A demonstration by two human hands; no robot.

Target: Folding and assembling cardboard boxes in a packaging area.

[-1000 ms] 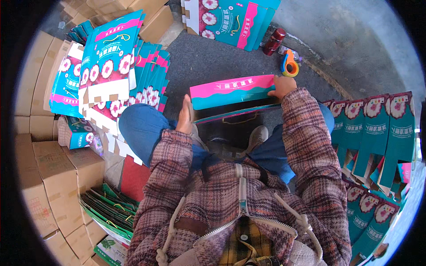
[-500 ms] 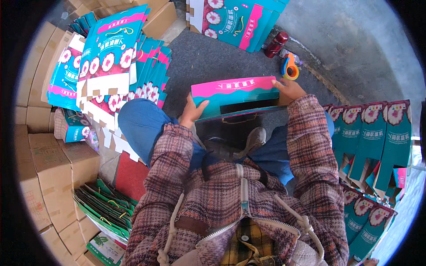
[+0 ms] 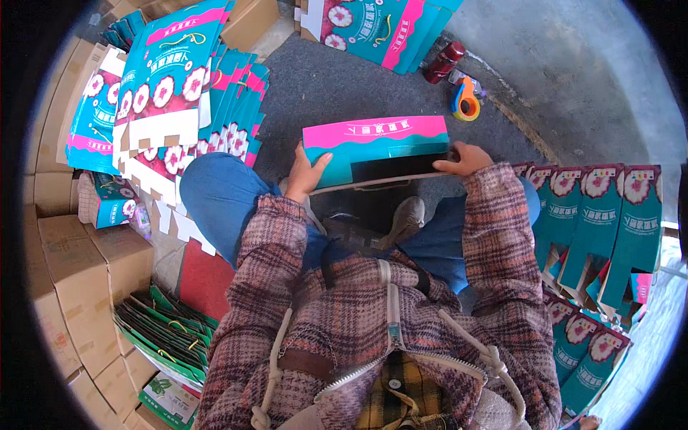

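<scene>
- Head view: the left hand point(image 3: 307, 174) has its fingers point(image 3: 320, 163) curled round the left end of a folded teal-and-pink gift box point(image 3: 376, 149), thumb on the front face, clamped on the card.
- The right hand point(image 3: 464, 158) grips the box's right end, fingers point(image 3: 459, 152) bent over the edge and closed on it.
- That one box is held level above the person's lap, between both knees, over the grey mat point(image 3: 322, 79); its pink band is uppermost and a dark opening shows along its lower half.
- One shoe point(image 3: 405, 218) shows just below the box, between the blue-trousered legs.
- To the left, one fanned stack of flat flowered box blanks point(image 3: 168, 93) lies overlapped; the sheets are too many and too overlapped to count.
- At the top, another leaning bundle of the same blanks point(image 3: 373, 29) stands at the mat's edge.
- To the right, a row of four upright folded teal boxes point(image 3: 595, 215) stands side by side, with more of them below, their number unclear.
- One orange-and-blue tape dispenser point(image 3: 466, 102) and one dark red bottle point(image 3: 444, 61) lie near each other on the floor beyond the box.
- Brown cardboard cartons point(image 3: 68, 287) are piled at far left; a stack of green carrier bags point(image 3: 161, 333) lies beside them.
</scene>
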